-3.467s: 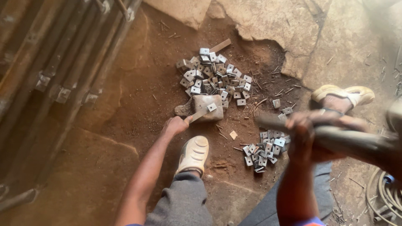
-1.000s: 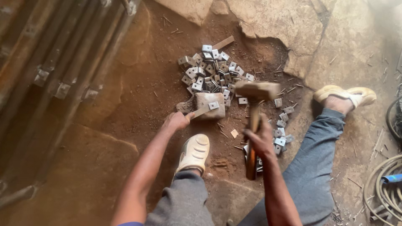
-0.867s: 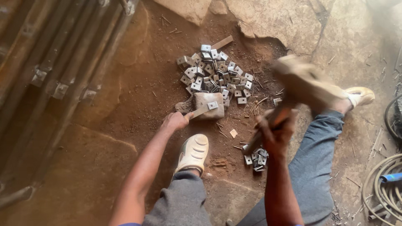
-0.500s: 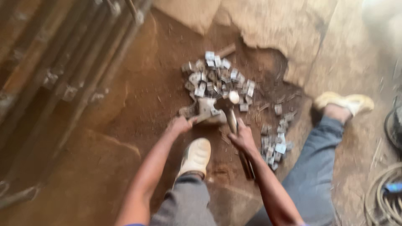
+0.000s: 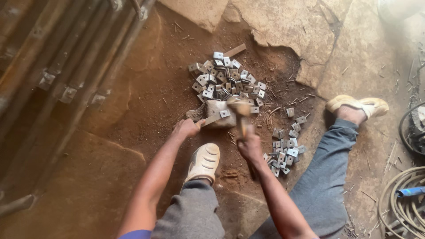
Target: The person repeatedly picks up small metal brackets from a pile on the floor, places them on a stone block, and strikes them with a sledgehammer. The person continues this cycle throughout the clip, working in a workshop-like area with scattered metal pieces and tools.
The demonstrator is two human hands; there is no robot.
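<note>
Person sat on the dirt floor [image 5: 133,110], legs spread, grey trousers. Nearest the camera, both forearms reached forward from the bottom edge.

The left foot, in a pale shoe [image 5: 203,162], was planted between the two arms. The right leg stretched off to the right, ending in a pale sandal [image 5: 358,105] at mid distance.

The right hand [image 5: 250,146] was closed around the handle of a hammer [image 5: 240,111]; the hammer head sat blurred at the right end of a stone block [image 5: 217,113], just beyond the hand. Whether it touched the block, cannot tell.

The left hand [image 5: 187,128] was closed on the near end of a thin metal strip [image 5: 210,120] that ran up and right onto the block. A small square metal plate [image 5: 225,113] lay at the strip's far end, on top of the block.

Right of the right hand, a small heap of plates [image 5: 285,148] lay on the floor beside the right knee.

Beyond the block, a larger heap of the same plates [image 5: 228,82] was spread on the dirt.

Far left, rusty steel bars [image 5: 66,66] ran diagonally. Far right and top, pale rock slab [image 5: 301,31]. At the right near edge, a coiled hose [image 5: 405,203].
</note>
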